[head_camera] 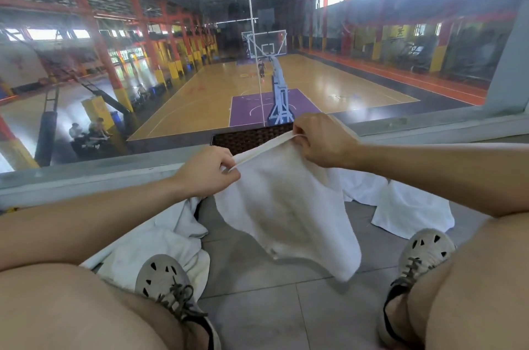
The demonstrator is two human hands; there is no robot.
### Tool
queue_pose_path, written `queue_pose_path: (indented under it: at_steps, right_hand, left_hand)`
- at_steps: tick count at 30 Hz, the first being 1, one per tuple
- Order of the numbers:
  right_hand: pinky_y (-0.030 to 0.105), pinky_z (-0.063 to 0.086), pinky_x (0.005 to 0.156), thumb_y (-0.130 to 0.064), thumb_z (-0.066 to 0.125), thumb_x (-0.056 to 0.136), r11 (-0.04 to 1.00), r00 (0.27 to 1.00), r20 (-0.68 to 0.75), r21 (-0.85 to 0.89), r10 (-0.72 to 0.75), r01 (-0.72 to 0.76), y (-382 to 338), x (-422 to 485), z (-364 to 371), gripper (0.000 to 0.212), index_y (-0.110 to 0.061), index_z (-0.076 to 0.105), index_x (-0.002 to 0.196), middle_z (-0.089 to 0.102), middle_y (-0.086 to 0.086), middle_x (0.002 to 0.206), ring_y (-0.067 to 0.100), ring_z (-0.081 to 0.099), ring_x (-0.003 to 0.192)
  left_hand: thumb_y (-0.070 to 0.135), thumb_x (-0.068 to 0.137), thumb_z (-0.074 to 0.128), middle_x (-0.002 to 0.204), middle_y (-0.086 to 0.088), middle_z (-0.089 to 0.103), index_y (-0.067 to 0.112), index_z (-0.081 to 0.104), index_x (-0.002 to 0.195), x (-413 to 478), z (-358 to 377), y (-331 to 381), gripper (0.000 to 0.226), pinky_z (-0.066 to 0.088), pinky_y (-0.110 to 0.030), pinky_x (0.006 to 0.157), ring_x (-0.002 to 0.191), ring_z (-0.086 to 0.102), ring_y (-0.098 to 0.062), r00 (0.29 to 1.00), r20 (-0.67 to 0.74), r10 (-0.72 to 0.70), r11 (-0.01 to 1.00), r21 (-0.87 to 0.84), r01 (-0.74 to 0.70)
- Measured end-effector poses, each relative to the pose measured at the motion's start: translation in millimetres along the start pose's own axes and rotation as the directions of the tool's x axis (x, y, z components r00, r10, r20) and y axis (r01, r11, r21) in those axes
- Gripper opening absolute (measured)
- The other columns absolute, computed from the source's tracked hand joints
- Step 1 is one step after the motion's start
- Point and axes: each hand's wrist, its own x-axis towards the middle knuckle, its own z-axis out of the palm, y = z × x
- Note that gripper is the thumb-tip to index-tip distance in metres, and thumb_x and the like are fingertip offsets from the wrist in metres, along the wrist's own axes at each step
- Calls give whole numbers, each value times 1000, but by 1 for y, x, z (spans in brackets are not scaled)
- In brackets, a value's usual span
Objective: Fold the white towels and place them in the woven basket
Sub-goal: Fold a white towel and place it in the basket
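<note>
Left hand (204,170) and right hand (320,140) each pinching a top corner of a white terry towel (286,206) with curled fingers, towel hanging above grey tiled floor (286,306), dark brown woven basket (252,138) just behind it, crumpled white towels (160,238) on floor at left, flat white towel (406,209) on floor at right.

woven basket (246,139): mostly behind held towel (286,206) | its inside: unseen
</note>
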Motion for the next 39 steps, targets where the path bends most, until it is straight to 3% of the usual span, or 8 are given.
queue_pose_path:
  at_steps: [5, 14, 19, 23, 28, 31, 34, 39]
  right_hand:
    - [42, 55, 77, -21, 64, 103, 996, 996, 43, -58, 75, -73, 21, -5, 4, 18, -19, 66, 85, 69, 3, 88, 26, 64, 82]
    - [41, 52, 76, -19, 64, 102, 988, 987, 43, -14, 155, -155, 39, -10, 3, 24, -26, 54, 81, 64, -1, 88, 24, 61, 84]
    - [41, 54, 77, -19, 66, 100, 988, 974, 167, -31, 155, -152, 44, -18, 4, 26, -25, 56, 77, 64, -2, 80, 24, 60, 81]
    - [40, 53, 76, -19, 67, 100, 986, 979, 117, 4, 166, -167, 45, -19, 1, 20, -23, 59, 82, 67, 0, 83, 26, 62, 84]
    - [38, 51, 78, -18, 66, 99, 986, 986, 38, 38, 163, -165, 47, -17, -2, 6, -19, 65, 94, 70, 0, 95, 24, 62, 90]
    - [37, 51, 76, -16, 62, 98, 982, 983, 22, 49, 181, -182, 51, -17, -1, 7, -18, 65, 92, 69, 0, 92, 23, 63, 88]
    - [35, 47, 72, -14, 61, 96, 977, 979, -9, 63, 205, -204, 59, -19, -1, 9, -20, 64, 89, 69, -2, 89, 24, 63, 87]
    - [37, 47, 74, -14, 61, 96, 983, 985, -45, 83, 165, -161, 63, -22, -6, 9, -21, 61, 90, 68, 0, 92, 26, 61, 87]
  left_hand:
    - [54, 97, 75, 74, 7, 68, 25, 70, 58, 4, -6, -5, 49, 40, -20, 67, 74, 63, -9, 974, -219, -50, 999, -5, 50]
    - [31, 94, 82, 94, 21, 72, 26, 86, 97, 3, -17, -20, 7, 40, -12, 71, 89, 63, 10, 988, -157, -6, 1000, -24, 2]
    - [43, 88, 87, 81, 13, 77, 26, 85, 88, 1, -28, -16, 17, 52, -35, 69, 77, 68, -12, 945, -311, -101, 979, -199, 39]
    - [55, 83, 87, 62, 0, 67, 28, 79, 74, 0, -38, -13, 30, 40, -43, 58, 62, 54, -29, 941, -336, -33, 988, -153, -20]
    - [67, 81, 82, 55, 0, 58, 20, 68, 61, 0, -42, -9, 54, 39, -43, 52, 53, 49, -22, 924, -362, 122, 990, -25, -140]
    - [44, 82, 91, 73, 6, 73, 18, 81, 72, 1, -44, -4, 29, 53, -40, 63, 67, 66, -17, 912, -395, 109, 974, -140, -177]
    - [25, 83, 93, 88, 10, 79, 22, 87, 85, 4, -46, -5, 7, 59, -35, 75, 82, 73, -13, 959, -280, 45, 971, -215, -108]
    - [24, 79, 95, 94, 18, 79, 25, 88, 86, 7, -43, -14, 9, 55, -28, 77, 89, 73, -6, 997, -18, -71, 970, -235, 65]
